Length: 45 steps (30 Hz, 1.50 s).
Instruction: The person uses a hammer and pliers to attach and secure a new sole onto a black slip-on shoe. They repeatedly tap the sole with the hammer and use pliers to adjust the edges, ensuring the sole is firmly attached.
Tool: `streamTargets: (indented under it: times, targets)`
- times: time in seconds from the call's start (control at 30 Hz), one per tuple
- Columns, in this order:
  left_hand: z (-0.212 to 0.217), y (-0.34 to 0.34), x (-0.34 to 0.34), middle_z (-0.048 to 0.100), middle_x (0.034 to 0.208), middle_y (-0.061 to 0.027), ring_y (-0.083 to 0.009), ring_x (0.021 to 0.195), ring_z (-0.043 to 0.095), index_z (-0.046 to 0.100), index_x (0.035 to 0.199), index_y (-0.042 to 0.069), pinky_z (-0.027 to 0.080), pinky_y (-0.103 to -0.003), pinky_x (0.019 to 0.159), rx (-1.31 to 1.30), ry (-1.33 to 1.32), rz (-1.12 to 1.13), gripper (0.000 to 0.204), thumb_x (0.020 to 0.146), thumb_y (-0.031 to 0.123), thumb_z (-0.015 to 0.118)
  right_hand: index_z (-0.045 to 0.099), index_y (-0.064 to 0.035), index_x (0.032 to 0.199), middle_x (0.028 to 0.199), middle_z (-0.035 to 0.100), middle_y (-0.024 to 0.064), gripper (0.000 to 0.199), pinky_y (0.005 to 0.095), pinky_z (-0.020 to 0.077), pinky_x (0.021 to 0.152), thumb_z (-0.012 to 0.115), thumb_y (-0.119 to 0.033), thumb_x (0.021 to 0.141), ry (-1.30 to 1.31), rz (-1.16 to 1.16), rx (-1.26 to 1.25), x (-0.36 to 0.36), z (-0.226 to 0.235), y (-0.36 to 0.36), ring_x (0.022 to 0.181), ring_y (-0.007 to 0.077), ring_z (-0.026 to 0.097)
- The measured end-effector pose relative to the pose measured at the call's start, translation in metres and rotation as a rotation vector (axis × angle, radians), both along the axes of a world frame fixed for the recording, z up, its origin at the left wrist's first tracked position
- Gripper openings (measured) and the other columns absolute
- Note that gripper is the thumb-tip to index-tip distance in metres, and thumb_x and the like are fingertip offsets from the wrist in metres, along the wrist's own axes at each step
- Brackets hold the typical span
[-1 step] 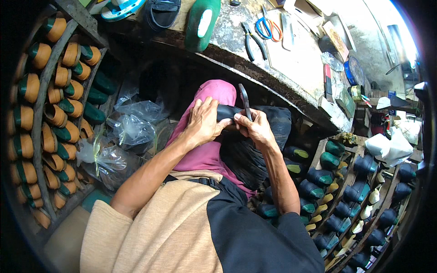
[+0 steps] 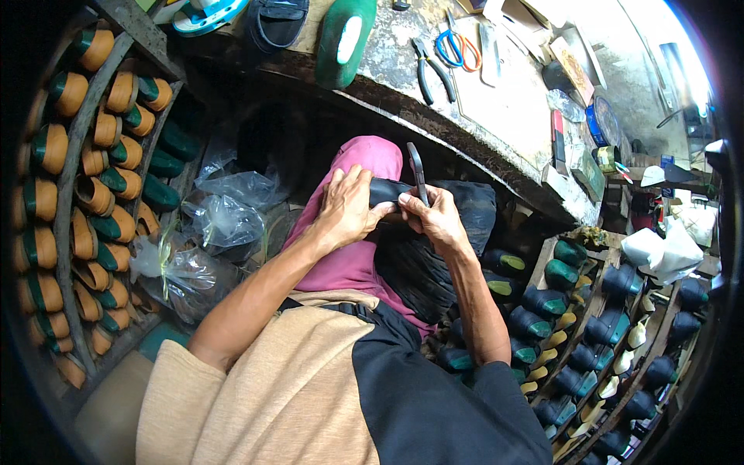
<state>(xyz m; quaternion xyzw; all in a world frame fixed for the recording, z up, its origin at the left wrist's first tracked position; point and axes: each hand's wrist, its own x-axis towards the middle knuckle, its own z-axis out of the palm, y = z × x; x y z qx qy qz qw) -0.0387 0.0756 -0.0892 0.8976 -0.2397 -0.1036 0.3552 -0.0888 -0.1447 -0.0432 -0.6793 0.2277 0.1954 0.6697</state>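
One black thing (image 2: pixel 389 190) lies sideways, left hand (image 2: pixel 346 204) clamped on it, right hand (image 2: pixel 435 218) by its right end, fingers pinching a dark tool (image 2: pixel 416 164).

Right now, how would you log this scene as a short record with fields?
Left hand: holding a black piece above the lap
Right hand: gripping a slim dark tool, kind unclear
Bench: pliers, scissors, green shoe last
Left side: tan shoes on a rack
Right side: dark shoes, racked
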Motion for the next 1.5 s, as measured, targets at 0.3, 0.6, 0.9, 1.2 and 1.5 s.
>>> streamTargets:
  times: [0.3,0.6,0.9,1.2,1.5]
  targets:
    - [0.003,-0.001,0.013,0.065,0.144,-0.0371,-0.0518,0.139,0.061,0.065,0.139,-0.012,0.042,-0.057,0.125,0.040,0.117,-0.038,0.070,0.097,0.040,0.087,0.075,-0.0038,0.099,0.077,0.066,-0.0025,0.026,0.0273,0.0420,0.059,0.083,-0.026,0.107,-0.178,0.003,-0.328,-0.002,-0.009,0.018,0.065,0.0053,0.054]
    - [-0.002,0.005,0.012,0.071,0.119,-0.0252,-0.0455,0.110,0.066,0.069,0.128,-0.006,0.052,-0.053,0.101,-0.006,-0.109,-0.023,0.068,0.094,0.048,0.091,0.059,0.0016,0.111,0.069,0.067,0.0088,0.035,0.0337,0.0544,0.049,0.050,-0.029,0.126,-0.165,-0.187,-0.198,-0.071,0.018,0.076,0.056,0.0182,0.071]
    - [0.002,0.006,0.020,0.069,0.123,-0.0309,-0.0487,0.114,0.065,0.068,0.129,-0.010,0.052,-0.055,0.103,0.019,0.023,-0.084,0.072,0.096,0.051,0.088,0.059,-0.0023,0.112,0.070,0.063,0.0044,0.029,0.0287,0.0502,0.049,0.053,-0.027,0.125,-0.409,-0.290,-0.251,-0.064,0.052,0.076,0.054,0.0127,0.062]
    - [0.002,0.014,0.031,0.068,0.127,-0.0295,-0.0492,0.118,0.064,0.066,0.135,-0.006,0.051,-0.055,0.107,0.015,0.035,-0.145,0.072,0.097,0.052,0.086,0.068,0.0041,0.112,0.068,0.066,0.0219,0.028,0.0476,0.0522,0.057,0.058,-0.021,0.120,-0.373,-0.159,-0.466,-0.046,0.037,0.086,0.056,0.0323,0.070]
    - [0.000,0.019,0.029,0.069,0.126,-0.0273,-0.0470,0.116,0.066,0.066,0.136,-0.006,0.052,-0.054,0.102,0.075,0.056,-0.178,0.067,0.099,0.047,0.087,0.069,0.0056,0.111,0.083,0.071,0.0368,0.036,0.0637,0.0529,0.071,0.060,-0.028,0.118,-0.209,-0.218,-0.454,-0.063,-0.002,0.092,0.082,0.0608,0.072]
